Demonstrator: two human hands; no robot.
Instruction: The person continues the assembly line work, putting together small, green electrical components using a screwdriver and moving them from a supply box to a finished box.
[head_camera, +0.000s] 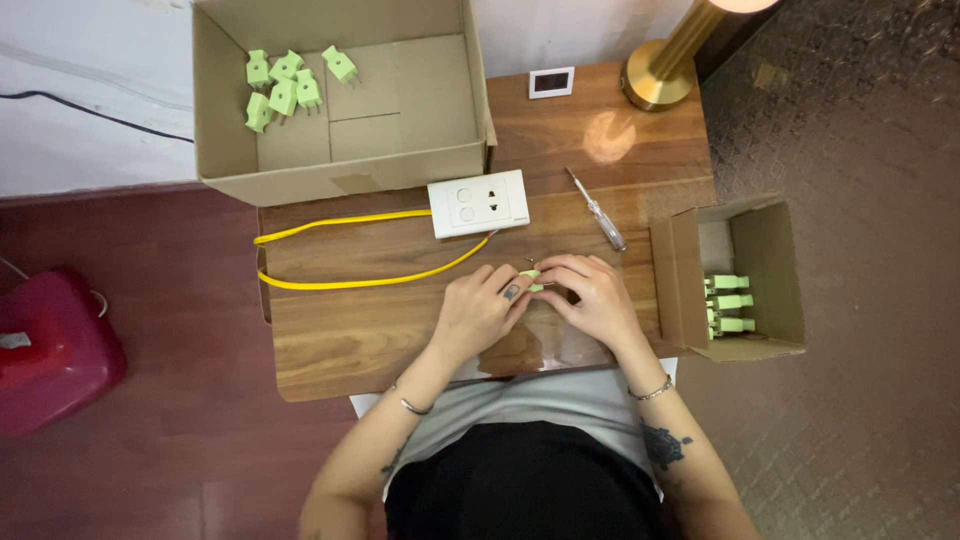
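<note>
So there's a big open brown cardboard box (340, 100) sitting at the far left end of the wooden table (350, 340), flaps up, plain brown inside and out. A smaller open cardboard box (740, 275) is hanging out just off the table's right edge, lying on its side. Between them, near the back edge, a little white-framed rectangular screen (551, 82) is standing, with a pale face.
</note>
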